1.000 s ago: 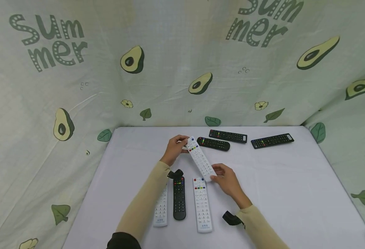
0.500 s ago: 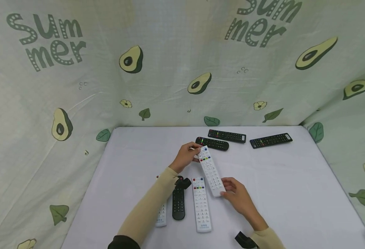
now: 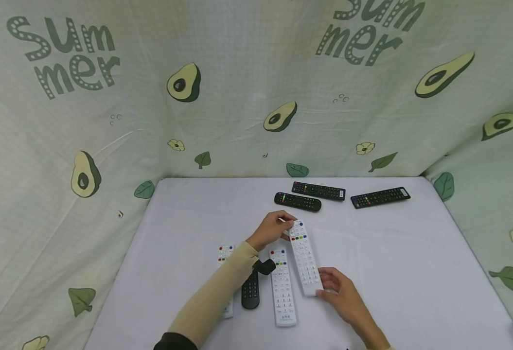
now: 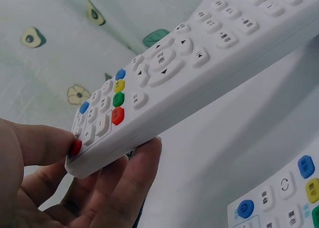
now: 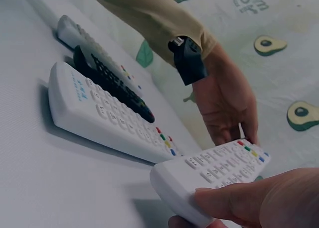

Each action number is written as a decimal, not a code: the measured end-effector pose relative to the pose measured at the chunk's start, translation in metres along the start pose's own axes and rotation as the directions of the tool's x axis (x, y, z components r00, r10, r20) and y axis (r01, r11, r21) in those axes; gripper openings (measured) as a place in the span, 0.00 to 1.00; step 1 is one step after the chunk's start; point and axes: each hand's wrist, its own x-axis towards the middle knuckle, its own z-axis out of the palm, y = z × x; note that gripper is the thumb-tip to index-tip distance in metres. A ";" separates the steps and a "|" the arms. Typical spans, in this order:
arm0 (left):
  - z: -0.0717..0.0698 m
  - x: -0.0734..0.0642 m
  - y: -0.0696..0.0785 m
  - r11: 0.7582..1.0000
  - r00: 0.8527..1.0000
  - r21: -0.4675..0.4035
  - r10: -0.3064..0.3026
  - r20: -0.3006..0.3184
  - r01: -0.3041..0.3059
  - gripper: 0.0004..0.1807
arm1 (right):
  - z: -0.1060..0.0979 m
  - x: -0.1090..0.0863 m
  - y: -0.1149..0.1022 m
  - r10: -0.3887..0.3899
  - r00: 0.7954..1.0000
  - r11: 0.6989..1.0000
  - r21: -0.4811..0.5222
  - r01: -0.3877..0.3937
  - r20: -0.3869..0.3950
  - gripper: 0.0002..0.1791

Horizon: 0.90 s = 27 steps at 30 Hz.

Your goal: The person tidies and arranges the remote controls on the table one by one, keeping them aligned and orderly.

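Between both hands a white remote control (image 3: 305, 260) is held a little above the table, buttons up. The left hand (image 3: 273, 229) pinches its far end, thumb on top by the red button and fingers beneath, as the left wrist view shows. At the near end the right hand (image 3: 343, 296) grips the same remote (image 5: 219, 173) between thumb and fingers. Just left of it a second white remote (image 3: 284, 296) lies on the table. Beyond that lie a black remote (image 3: 250, 294) and another white remote (image 3: 225, 253), both partly hidden by the left sleeve.
Toward the back lie a rounded black remote (image 3: 297, 201), a black remote (image 3: 319, 190) behind it, and one more black remote (image 3: 380, 197) farther right. A white cloth covers the table (image 3: 414, 272). A curtain (image 3: 238, 87) printed with avocados hangs behind.
Both hands have carried the white remote toward the near right and turned it more upright in the head view, so that it lines up more with the white remote beside it.
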 end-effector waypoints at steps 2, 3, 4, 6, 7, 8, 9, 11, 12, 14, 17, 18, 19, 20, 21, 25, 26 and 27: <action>0.002 -0.001 0.001 1.000 1.000 0.023 -0.006 0.023 0.005 0.12 | -0.001 -0.004 0.002 -0.002 1.000 1.000 0.009 0.002 0.010 0.31; 0.003 0.000 0.001 0.999 0.999 0.031 -0.010 0.037 0.009 0.12 | -0.001 -0.006 0.003 -0.002 1.000 1.000 0.015 0.002 0.016 0.32; 0.004 -0.001 0.001 0.999 0.999 0.041 -0.011 0.049 0.009 0.12 | -0.002 -0.008 0.004 -0.005 1.000 1.000 0.021 0.005 0.024 0.32; 0.005 -0.001 0.002 0.998 0.997 0.059 -0.011 0.076 0.006 0.11 | -0.003 -0.011 0.006 -0.008 0.999 1.000 0.031 0.006 0.046 0.33; 0.006 -0.001 0.002 0.998 0.996 0.065 -0.009 0.091 0.003 0.11 | -0.004 -0.013 0.007 -0.008 0.998 0.999 0.032 0.006 0.058 0.34; 0.006 -0.002 0.002 0.997 0.994 0.073 -0.008 0.105 0.001 0.11 | -0.004 -0.014 0.008 -0.012 0.997 0.999 0.035 0.010 0.070 0.34; 0.007 -0.002 0.002 0.997 0.993 0.080 -0.007 0.120 -0.002 0.11 | -0.005 -0.016 0.008 -0.011 0.997 0.999 0.035 0.008 0.081 0.34; 0.009 -0.003 0.002 0.996 0.989 0.093 -0.006 0.147 -0.008 0.11 | -0.006 -0.018 0.010 -0.010 0.995 1.000 0.029 0.007 0.102 0.35; 0.009 -0.002 0.002 0.995 0.987 0.101 -0.007 0.159 -0.009 0.12 | -0.007 -0.018 0.010 -0.004 0.994 1.000 0.023 0.002 0.108 0.36; 0.011 -0.002 0.001 0.993 0.984 0.120 -0.013 0.176 -0.009 0.12 | -0.008 -0.019 0.011 0.006 0.993 1.000 0.013 -0.007 0.120 0.37; 0.013 -0.001 -0.001 0.989 0.982 0.148 -0.028 0.188 0.000 0.12 | -0.009 -0.021 0.013 0.019 0.989 1.000 0.000 -0.019 0.144 0.38; 0.014 -0.001 -0.001 0.988 0.981 0.156 -0.034 0.191 0.004 0.12 | -0.010 -0.021 0.014 0.026 0.988 1.000 -0.004 -0.026 0.151 0.39; 0.015 -0.001 -0.002 0.987 0.980 0.163 -0.040 0.193 0.008 0.12 | -0.010 -0.022 0.014 0.022 0.986 1.000 -0.005 -0.022 0.164 0.39; 0.016 -0.001 -0.002 0.986 0.980 0.167 -0.045 0.196 0.012 0.12 | -0.011 -0.022 0.015 0.018 0.984 1.000 -0.007 -0.017 0.176 0.39; 0.016 -0.002 -0.003 0.986 0.979 0.168 -0.050 0.198 0.016 0.12 | -0.011 -0.023 0.016 0.016 0.982 1.000 -0.010 -0.015 0.187 0.40; 0.020 -0.002 -0.005 0.984 0.976 0.178 -0.069 0.208 0.032 0.11 | -0.013 -0.026 0.019 0.012 0.975 1.000 -0.017 -0.008 0.220 0.41; 0.021 -0.002 -0.006 0.983 0.975 0.180 -0.072 0.211 0.033 0.11 | -0.014 -0.027 0.019 0.016 0.975 1.000 -0.021 -0.011 0.223 0.41; 0.021 -0.002 -0.007 0.981 0.974 0.191 -0.075 0.214 0.034 0.11 | -0.014 -0.028 0.020 0.017 0.974 1.000 -0.024 -0.011 0.227 0.41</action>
